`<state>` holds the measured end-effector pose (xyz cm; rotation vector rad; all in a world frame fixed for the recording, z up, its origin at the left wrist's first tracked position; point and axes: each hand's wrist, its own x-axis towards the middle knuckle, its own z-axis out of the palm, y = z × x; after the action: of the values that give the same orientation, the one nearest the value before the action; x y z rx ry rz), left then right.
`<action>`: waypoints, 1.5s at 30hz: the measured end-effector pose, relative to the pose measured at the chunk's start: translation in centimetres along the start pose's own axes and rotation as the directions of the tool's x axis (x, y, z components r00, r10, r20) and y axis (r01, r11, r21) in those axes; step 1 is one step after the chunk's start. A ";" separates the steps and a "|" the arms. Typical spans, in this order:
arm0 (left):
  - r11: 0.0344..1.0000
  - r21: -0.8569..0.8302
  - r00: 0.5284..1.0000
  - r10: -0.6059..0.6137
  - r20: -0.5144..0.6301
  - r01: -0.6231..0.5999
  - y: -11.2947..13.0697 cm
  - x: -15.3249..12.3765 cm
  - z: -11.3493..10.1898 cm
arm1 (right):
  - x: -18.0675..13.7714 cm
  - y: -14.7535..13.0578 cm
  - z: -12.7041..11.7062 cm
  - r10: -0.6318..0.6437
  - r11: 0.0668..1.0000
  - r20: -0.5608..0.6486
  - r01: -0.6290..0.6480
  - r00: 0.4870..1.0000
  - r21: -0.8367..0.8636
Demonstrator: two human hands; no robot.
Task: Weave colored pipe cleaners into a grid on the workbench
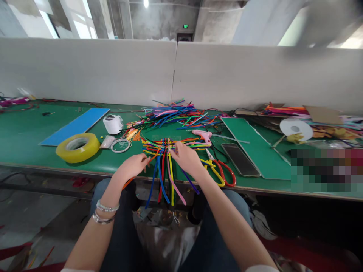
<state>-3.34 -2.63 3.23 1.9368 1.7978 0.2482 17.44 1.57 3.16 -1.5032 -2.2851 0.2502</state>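
In front of me at the table's near edge lies a woven patch of colourful pipe cleaners (167,145). Blue, red, yellow, pink and purple ends hang over the edge, and others stick out to both sides. An orange pipe cleaner (128,183) runs from the weave's left side through my left hand (133,165), whose fingers are closed on it; its tail shows below the wrist. My right hand (185,156) rests on the right part of the weave, thumb and fingertips closed at the crossing strands. Those fingertips partly cover what they pinch.
Behind the weave is a heap of loose pipe cleaners (176,115). On the right are a pink glue gun (202,136), scissors (224,173), a phone (240,159) and a green board (255,147). Yellow tape (78,148), white thread (112,124) and a blue board (76,126) lie left.
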 end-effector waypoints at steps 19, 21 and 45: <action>0.966 -0.221 0.828 0.235 0.509 -0.138 1.8 2.7 -1.9 | -0.4 -0.2 3.2 0.204 0.556 0.543 -0.553 0.815 0.620; 0.953 -0.239 0.860 0.275 0.430 -0.185 1.0 2.8 -3.5 | -0.4 0.0 3.4 0.198 0.537 0.538 -0.550 0.819 0.640; 0.791 0.466 0.884 0.466 -0.039 -0.397 0.0 5.6 0.2 | -0.7 -0.6 2.8 0.219 0.430 0.574 -0.607 0.789 0.669</action>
<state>-2.56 2.80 1.97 2.7310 1.5667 0.1395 16.07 0.86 0.67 -1.4761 -1.4694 1.7040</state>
